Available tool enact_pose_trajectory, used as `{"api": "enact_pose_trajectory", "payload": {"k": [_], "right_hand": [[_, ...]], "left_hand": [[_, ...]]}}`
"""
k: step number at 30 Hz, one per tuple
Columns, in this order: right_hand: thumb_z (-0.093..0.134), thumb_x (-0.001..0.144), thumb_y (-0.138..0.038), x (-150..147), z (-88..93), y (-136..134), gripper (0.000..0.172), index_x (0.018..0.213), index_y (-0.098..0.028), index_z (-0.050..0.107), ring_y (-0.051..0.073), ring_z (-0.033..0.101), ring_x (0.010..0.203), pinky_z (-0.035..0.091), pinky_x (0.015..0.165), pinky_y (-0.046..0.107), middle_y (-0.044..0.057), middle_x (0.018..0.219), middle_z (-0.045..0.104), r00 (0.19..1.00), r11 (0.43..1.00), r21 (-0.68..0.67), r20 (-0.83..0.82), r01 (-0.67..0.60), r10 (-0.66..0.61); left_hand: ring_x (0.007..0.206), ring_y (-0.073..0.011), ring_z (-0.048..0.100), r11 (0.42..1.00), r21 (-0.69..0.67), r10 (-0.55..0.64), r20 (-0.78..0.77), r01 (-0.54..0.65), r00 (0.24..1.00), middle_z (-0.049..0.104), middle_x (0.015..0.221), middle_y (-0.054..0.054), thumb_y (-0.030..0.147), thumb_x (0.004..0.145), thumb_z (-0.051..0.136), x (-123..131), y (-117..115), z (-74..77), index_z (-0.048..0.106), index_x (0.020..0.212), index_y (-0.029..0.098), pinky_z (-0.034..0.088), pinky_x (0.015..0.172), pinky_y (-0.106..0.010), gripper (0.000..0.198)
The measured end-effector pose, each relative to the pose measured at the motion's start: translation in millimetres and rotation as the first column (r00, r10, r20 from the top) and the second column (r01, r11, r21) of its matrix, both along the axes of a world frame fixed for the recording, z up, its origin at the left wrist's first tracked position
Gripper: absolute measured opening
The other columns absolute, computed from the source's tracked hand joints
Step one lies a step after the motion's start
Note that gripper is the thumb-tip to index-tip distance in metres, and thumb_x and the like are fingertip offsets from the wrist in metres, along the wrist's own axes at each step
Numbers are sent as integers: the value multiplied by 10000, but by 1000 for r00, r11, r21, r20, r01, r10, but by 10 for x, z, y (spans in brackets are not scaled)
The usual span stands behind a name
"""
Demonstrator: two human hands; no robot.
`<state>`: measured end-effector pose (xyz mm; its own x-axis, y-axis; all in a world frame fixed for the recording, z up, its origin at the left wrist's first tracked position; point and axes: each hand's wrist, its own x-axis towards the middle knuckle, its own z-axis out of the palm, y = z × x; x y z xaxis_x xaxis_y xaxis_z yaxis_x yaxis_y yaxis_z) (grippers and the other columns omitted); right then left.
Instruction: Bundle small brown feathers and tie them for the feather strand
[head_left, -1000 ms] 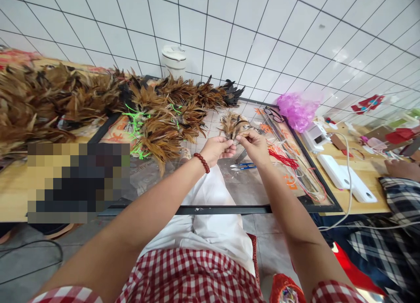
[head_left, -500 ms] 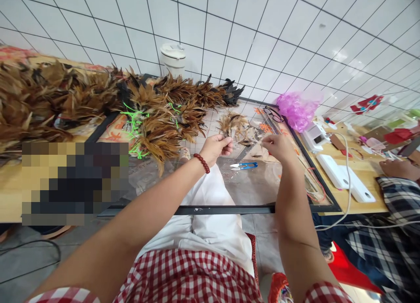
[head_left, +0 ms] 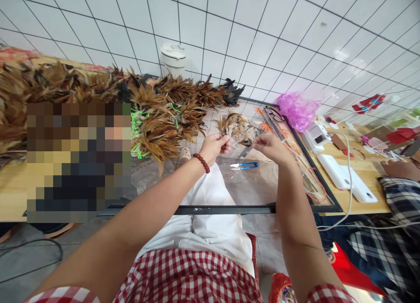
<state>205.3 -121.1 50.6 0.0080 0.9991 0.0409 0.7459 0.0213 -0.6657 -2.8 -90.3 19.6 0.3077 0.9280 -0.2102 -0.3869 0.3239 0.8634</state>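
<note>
My left hand (head_left: pixel 215 147), with a red bead bracelet on the wrist, is closed in a pinch on a small bunch of brown feathers (head_left: pixel 233 124) held above the glass tabletop (head_left: pixel 249 187). My right hand (head_left: pixel 271 148) is a little to the right of it, fingers pinched on something thin that I cannot make out. Blue thread snips (head_left: pixel 244 165) lie on the glass just below and between both hands.
A long heap of brown feather bundles (head_left: pixel 164 110) with green ties covers the left and back of the table. A white tumbler (head_left: pixel 173 60), glasses, a pink plastic bag (head_left: pixel 297 109) and white devices (head_left: pixel 343 176) stand around. Another person's hand and plaid sleeve (head_left: pixel 398 193) are at right.
My right hand left the feather bunch, swung out to the right, then came back part way toward it. My left hand stayed put with the bunch.
</note>
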Motion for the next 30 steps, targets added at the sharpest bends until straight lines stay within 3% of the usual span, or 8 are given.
{"api": "enact_pose_trajectory", "payload": {"k": [3, 6, 10, 19, 22, 25, 27, 30], "right_hand": [[669, 649, -344, -242, -65, 39, 187, 688, -176, 596, 116, 553, 604, 419, 580, 244, -1, 639, 616, 884, 1000, 3, -467, -10, 10], [721, 619, -356, -469, -153, 76, 222, 694, -183, 604, 106, 546, 596, 427, 568, 238, -8, 655, 613, 764, 1000, 3, -646, -13, 12], [732, 638, -377, -592, -247, 116, 226, 705, -191, 621, 76, 454, 554, 394, 540, 222, -34, 653, 565, 753, 991, 127, -655, 33, 59], [709, 681, -398, -567, -318, 138, 243, 757, -188, 615, 90, 458, 580, 406, 575, 236, -28, 666, 556, 788, 984, 174, -610, 34, 81], [634, 761, -392, -554, -306, 117, 212, 795, -183, 623, 134, 526, 650, 452, 643, 288, 13, 721, 603, 901, 960, 270, -431, 78, 48], [503, 861, -302, -561, -216, 36, 204, 948, -195, 653, 223, 575, 975, 437, 874, 403, 103, 1025, 651, 999, 832, 552, -32, 47, -35], [443, 883, -223, -604, -150, -34, 294, 1112, -236, 628, 255, 468, 1219, 325, 1024, 464, 100, 1263, 582, 956, 772, 603, 293, -202, 21], [420, 873, -164, -719, -124, -108, 445, 1302, -244, 509, 262, 317, 1362, 173, 1117, 504, 75, 1416, 476, 753, 737, 411, 628, -536, 197]], "left_hand": [[452, -60, 532, 1000, 7, -16, -19, 16, 1000, 575, 572, 4, 132, 833, 587, 10, -21, 9, 545, 662, 102, 425, 453, -180, 179], [464, -66, 547, 999, 5, -51, -29, 51, 998, 595, 586, -7, 131, 829, 597, 11, -44, 17, 555, 675, 97, 447, 477, -191, 163], [482, -70, 564, 995, -16, -102, 4, 102, 995, 614, 602, -15, 152, 810, 636, -4, -57, 32, 580, 714, 91, 461, 499, -194, 127], [513, -67, 583, 984, 7, -180, 41, 180, 983, 629, 646, -25, 191, 789, 672, -8, -62, 15, 603, 753, 89, 465, 499, -173, 128], [480, -69, 563, 983, 14, -185, 24, 184, 983, 583, 594, -2, 170, 800, 641, -10, -56, 10, 559, 683, 107, 448, 465, -175, 156], [433, -69, 522, 981, -15, -195, -32, 194, 980, 529, 541, 10, 142, 806, 599, -23, -40, 21, 523, 626, 123, 400, 416, -178, 197], [410, -71, 495, 977, -21, -213, -98, 212, 972, 523, 519, 0, 126, 800, 576, -36, -27, 33, 528, 605, 125, 364, 397, -188, 201], [376, -80, 462, 978, 17, -195, -267, 207, 944, 496, 440, -13, 75, 768, 538, -55, -13, 46, 514, 542, 130, 336, 395, -212, 234]]}}
